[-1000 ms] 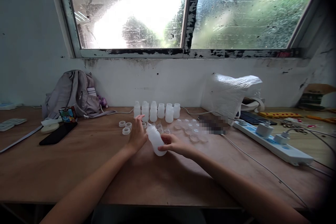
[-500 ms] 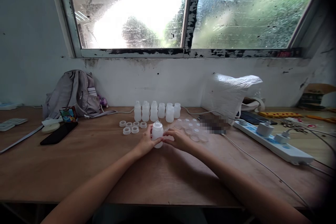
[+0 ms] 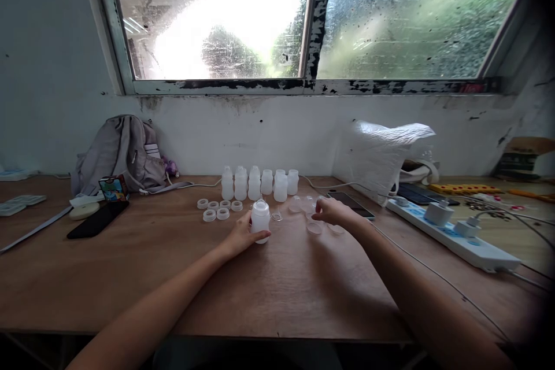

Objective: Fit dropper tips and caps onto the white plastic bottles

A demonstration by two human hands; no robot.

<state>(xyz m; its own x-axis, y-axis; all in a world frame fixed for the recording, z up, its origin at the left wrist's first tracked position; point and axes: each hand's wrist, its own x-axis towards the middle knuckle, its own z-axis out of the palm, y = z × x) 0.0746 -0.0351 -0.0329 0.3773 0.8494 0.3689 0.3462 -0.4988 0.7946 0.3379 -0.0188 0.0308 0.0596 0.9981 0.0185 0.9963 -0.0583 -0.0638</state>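
Note:
My left hand (image 3: pixel 241 236) is wrapped round a translucent white baby bottle (image 3: pixel 261 223), standing upright on the table with a ring and a clear teat on top. To the right, my right hand (image 3: pixel 335 212) reaches down among clear round teats (image 3: pixel 314 228), its fingers pinched together; what is between the fingertips is hidden. A small clear piece (image 3: pixel 276 216) lies just right of the held bottle. White screw rings (image 3: pixel 209 215) lie left of my left hand. Behind stand several bottles, some with teats (image 3: pixel 240 184) and some with none visible (image 3: pixel 293 182).
A dark phone (image 3: pixel 351 204) lies right of the teats, near a white power strip (image 3: pixel 455 234) with plugs and cables. A foil-like bag (image 3: pixel 368 156) leans on the wall. At left are a grey backpack (image 3: pixel 117 156), a black phone (image 3: pixel 97 219) and a small box (image 3: pixel 113 188).
My right hand has left the bottle and moved right to the clear teats. My left hand still holds the bottle in the same place.

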